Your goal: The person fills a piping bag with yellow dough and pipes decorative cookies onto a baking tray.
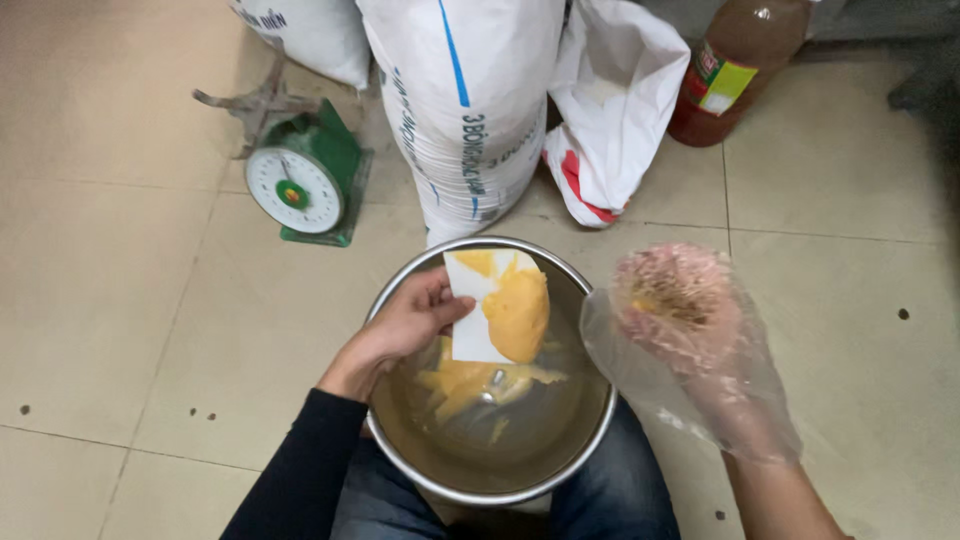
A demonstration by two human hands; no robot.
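A steel mixing bowl (pixel 590 440) sits between my knees on the tiled floor, with smears of yellow-orange paste (pixel 465 380) on its inside. My left hand (pixel 405 325) grips a white flat scraper (pixel 475 335) over the bowl; a thick lump of the same paste (pixel 518 312) clings to the scraper. My right hand (pixel 680 300), in a loose clear plastic glove smeared with paste, hovers beside the bowl's right rim with fingers curled and nothing in it.
A green dial scale (pixel 300 180) stands on the floor at the upper left. Behind the bowl lean a tall white sack (pixel 470 100), another sack (pixel 310 35) and a white plastic bag (pixel 610 100). A large brown bottle (pixel 735 65) stands at the upper right.
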